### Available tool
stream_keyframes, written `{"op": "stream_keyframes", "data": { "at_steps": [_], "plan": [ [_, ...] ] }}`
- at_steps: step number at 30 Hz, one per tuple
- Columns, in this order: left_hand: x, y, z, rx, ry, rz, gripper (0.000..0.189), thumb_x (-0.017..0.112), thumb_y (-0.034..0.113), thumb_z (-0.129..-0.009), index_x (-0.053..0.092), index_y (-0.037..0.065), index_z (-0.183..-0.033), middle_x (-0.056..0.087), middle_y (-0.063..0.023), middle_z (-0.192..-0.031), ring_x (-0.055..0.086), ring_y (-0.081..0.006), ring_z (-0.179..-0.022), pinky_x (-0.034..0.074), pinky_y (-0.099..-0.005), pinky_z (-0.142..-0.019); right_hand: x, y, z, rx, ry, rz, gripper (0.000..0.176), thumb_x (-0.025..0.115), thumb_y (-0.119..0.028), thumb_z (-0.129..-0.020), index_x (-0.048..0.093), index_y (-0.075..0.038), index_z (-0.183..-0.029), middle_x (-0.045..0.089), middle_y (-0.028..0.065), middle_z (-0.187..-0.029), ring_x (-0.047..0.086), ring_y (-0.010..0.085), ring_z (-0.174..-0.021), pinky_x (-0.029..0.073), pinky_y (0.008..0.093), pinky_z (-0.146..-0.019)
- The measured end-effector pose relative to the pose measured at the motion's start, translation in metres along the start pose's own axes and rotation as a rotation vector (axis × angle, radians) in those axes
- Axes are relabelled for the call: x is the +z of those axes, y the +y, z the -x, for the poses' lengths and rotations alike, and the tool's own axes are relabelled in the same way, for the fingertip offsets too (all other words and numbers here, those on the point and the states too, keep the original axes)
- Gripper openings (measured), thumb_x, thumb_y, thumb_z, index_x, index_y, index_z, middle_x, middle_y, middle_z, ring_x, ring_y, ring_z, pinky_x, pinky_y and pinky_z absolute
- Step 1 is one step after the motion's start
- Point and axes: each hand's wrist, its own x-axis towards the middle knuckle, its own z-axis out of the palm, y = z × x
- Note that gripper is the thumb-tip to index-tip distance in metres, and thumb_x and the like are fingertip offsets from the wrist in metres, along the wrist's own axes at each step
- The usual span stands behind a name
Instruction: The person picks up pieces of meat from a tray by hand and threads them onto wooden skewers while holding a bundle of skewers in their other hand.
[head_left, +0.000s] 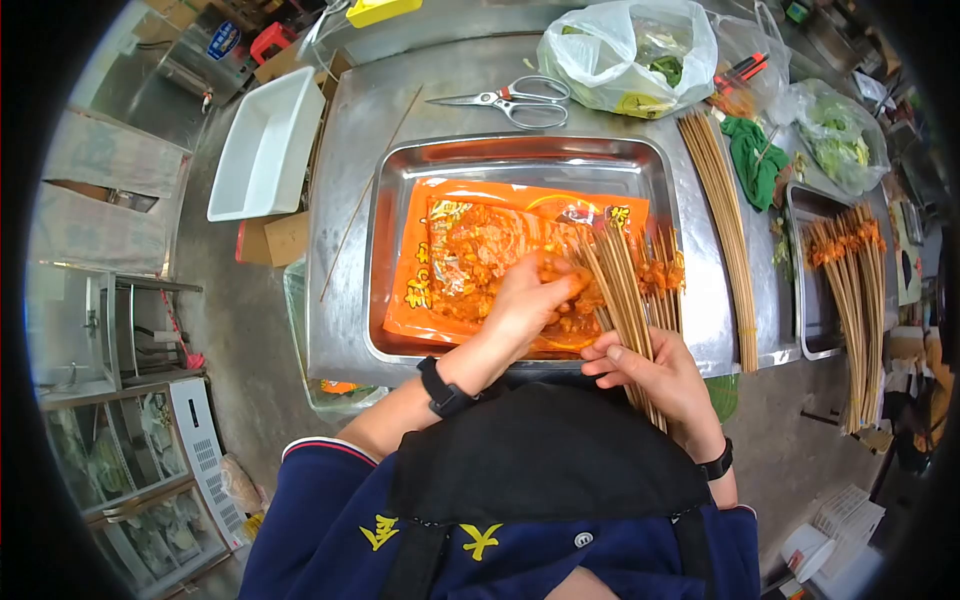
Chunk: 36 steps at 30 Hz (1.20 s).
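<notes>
1. Wooden skewers [625, 300] stand over the right part of a steel tray [520, 152] in the head view, bundled in the right hand [660, 370], whose fingers are wrapped round the sticks.
2. Left hand [525, 300]: fingertips are bunched at orange-coated food [480, 240] beside the bundle; whether they pinch a piece cannot be told.
3. Surface: metal table [340, 340], bearing scissors [505, 98] beyond the tray, a long bundle of bare sticks [720, 230] to its right and a green cloth [755, 160].
4. Room: grey floor [240, 325]; glass-fronted cabinet [140, 470] at lower left.
5. Containers: the steel tray holds an orange printed packet [400, 320] with the food over its middle. A second tray [815, 300] at right bears loaded skewers [860, 320], sticks overhanging its near end. A white bag [590, 70] contains green leaves [668, 70]. The white tub [265, 140] stands left of the table.
6. Obscured: left fingertips merge with the food; the bundle's lower ends pass behind the right hand; contents of the cabinet are indistinct; dark edges cut off the room.
</notes>
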Motion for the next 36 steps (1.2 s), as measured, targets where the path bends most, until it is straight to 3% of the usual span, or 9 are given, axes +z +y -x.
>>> {"op": "stream_keyframes", "data": {
  "at_steps": [2,6,15,28,31,34,36],
  "plan": [
    [-0.005,0.015,0.012,0.095,0.041,0.023,0.018,0.057,0.015,-0.083,0.055,0.003,-0.095,0.059,-0.0036,-0.075,0.053,-0.0078,-0.061,0.040,-0.0179,-0.052,-0.002,0.004,-0.003,0.004,-0.005,0.005,0.020,0.053,-0.008,-0.085,0.054,0.005,-0.099,0.060,0.0121,-0.089,0.062,0.0187,-0.083,0.051,0.0247,-0.068],
    [0.000,0.025,0.022,0.026,-0.155,0.150,0.015,0.058,0.018,-0.082,0.057,0.003,-0.087,0.060,-0.0028,-0.074,0.053,-0.0079,-0.059,0.040,-0.0189,-0.052,0.000,0.006,-0.006,0.024,-0.037,0.080,0.020,0.053,-0.009,-0.085,0.054,0.005,-0.099,0.060,0.0116,-0.090,0.062,0.0181,-0.082,0.050,0.0245,-0.068],
    [-0.004,0.024,0.022,-0.029,-0.162,0.069,0.015,0.059,0.018,-0.082,0.059,0.002,-0.081,0.060,-0.0031,-0.069,0.054,-0.0085,-0.058,0.042,-0.0200,-0.052,0.004,0.002,-0.005,0.043,0.006,0.083,0.027,0.050,-0.016,-0.088,0.052,0.004,-0.106,0.060,0.0123,-0.086,0.062,0.0162,-0.074,0.050,0.0241,-0.065],
    [0.002,0.022,0.020,-0.076,-0.214,0.161,0.015,0.058,0.016,-0.083,0.058,0.001,-0.087,0.060,-0.0039,-0.074,0.056,-0.0089,-0.062,0.046,-0.0211,-0.057,0.000,0.003,-0.004,0.058,-0.037,0.097,0.030,0.049,-0.014,-0.088,0.049,0.005,-0.110,0.059,0.0132,-0.088,0.061,0.0172,-0.074,0.051,0.0249,-0.065],
    [-0.002,0.018,0.022,-0.037,-0.206,0.132,0.014,0.056,0.014,-0.083,0.057,0.001,-0.090,0.059,-0.0026,-0.075,0.055,-0.0076,-0.063,0.045,-0.0203,-0.058,0.002,0.002,-0.001,0.036,0.044,0.016,0.028,0.050,-0.011,-0.087,0.047,0.004,-0.111,0.059,0.0130,-0.087,0.061,0.0172,-0.073,0.051,0.0249,-0.063],
    [-0.002,0.009,0.021,-0.010,-0.154,0.090,0.017,0.051,0.012,-0.084,0.055,0.001,-0.096,0.057,-0.0010,-0.077,0.052,-0.0056,-0.062,0.043,-0.0196,-0.056,0.005,0.002,0.000,0.000,0.125,-0.002,0.014,0.052,-0.005,-0.084,0.049,0.002,-0.096,0.057,0.0102,-0.079,0.060,0.0143,-0.066,0.051,0.0238,-0.058],
    [0.001,0.010,0.021,-0.003,-0.122,0.074,0.015,0.050,0.011,-0.083,0.055,0.001,-0.094,0.057,-0.0013,-0.073,0.052,-0.0061,-0.060,0.042,-0.0199,-0.054,0.004,0.002,-0.001,0.018,0.117,0.058,0.012,0.052,-0.004,-0.083,0.049,0.001,-0.094,0.057,0.0094,-0.077,0.059,0.0136,-0.063,0.050,0.0233,-0.056]
  ]
}}
